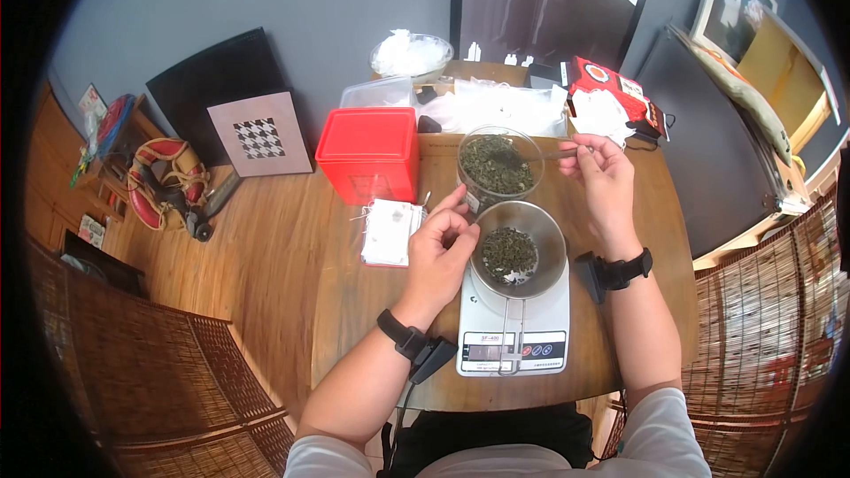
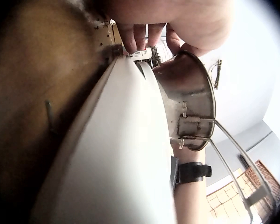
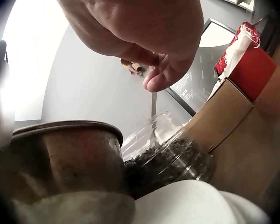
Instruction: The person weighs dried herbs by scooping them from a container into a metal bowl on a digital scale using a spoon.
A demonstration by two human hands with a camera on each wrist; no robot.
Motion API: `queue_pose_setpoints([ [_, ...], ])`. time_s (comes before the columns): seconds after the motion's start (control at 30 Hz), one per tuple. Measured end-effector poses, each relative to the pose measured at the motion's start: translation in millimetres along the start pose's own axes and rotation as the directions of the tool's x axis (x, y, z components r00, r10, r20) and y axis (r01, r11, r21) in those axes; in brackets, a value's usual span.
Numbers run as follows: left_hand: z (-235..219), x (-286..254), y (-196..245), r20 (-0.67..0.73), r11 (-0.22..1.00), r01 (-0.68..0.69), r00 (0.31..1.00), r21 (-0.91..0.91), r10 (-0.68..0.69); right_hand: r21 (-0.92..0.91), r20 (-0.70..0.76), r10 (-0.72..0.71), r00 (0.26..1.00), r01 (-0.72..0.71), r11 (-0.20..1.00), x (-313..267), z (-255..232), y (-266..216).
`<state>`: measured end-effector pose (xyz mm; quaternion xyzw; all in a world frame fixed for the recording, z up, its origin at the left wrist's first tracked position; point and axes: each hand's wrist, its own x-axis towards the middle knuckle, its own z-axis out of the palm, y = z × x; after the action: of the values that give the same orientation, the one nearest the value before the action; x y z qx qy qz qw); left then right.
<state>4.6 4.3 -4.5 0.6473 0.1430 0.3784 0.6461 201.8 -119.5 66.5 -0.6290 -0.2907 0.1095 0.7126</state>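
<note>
A metal bowl (image 1: 519,252) with a small heap of dried tea leaves stands on a white digital scale (image 1: 513,329). Just behind it is a glass jar (image 1: 498,168) full of the same leaves. My right hand (image 1: 582,151) pinches the handle of a metal spoon (image 1: 542,157) whose bowl is down in the jar; the handle (image 3: 153,108) shows under my fingertips (image 3: 159,80). My left hand (image 1: 453,223) rests against the bowl's left rim (image 2: 192,52) with loosely curled fingers (image 2: 136,38) and holds nothing.
A red lidded box (image 1: 369,152) stands left of the jar, with a stack of white paper bags (image 1: 390,231) before it. Clear plastic bags (image 1: 506,106), a red packet (image 1: 611,87) and a glass bowl of white material (image 1: 409,55) crowd the table's back. Wicker screens flank both sides.
</note>
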Motion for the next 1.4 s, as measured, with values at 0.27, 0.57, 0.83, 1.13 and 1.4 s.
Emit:
queue_pose_setpoints([
  [0.27, -0.1, -0.2, 0.4, 0.004, 1.000, 0.007, 1.000, 0.000, -0.007, 0.036, -0.032, 0.052, 0.998, -0.051, 0.998, -0.1, 6.1, 12.8],
  [0.57, 0.1, -0.3, 2.5, 0.005, 1.000, 0.008, 1.000, 0.014, -0.008, 0.172, -0.036, 0.225, 0.974, -0.216, 0.961, -6.9, 2.7, 8.7],
  [0.83, 0.0, -0.3, 2.8, 0.005, 1.000, 0.008, 1.000, 0.019, -0.008, 0.284, -0.098, 0.236, 0.967, -0.200, 0.938, -13.3, -8.4, 11.0],
  [1.13, 0.0, -0.2, 2.7, 0.008, 1.000, 0.008, 1.000, 0.017, -0.008, 0.334, -0.085, 0.229, 0.970, -0.189, 0.923, -15.3, -12.8, 14.4],
  [1.4, -0.5, -0.3, 4.7, 0.010, 1.000, 0.014, 1.000, 0.022, -0.014, 0.395, -0.048, 0.237, 0.970, -0.199, 0.897, -30.3, -23.5, -2.6],
])
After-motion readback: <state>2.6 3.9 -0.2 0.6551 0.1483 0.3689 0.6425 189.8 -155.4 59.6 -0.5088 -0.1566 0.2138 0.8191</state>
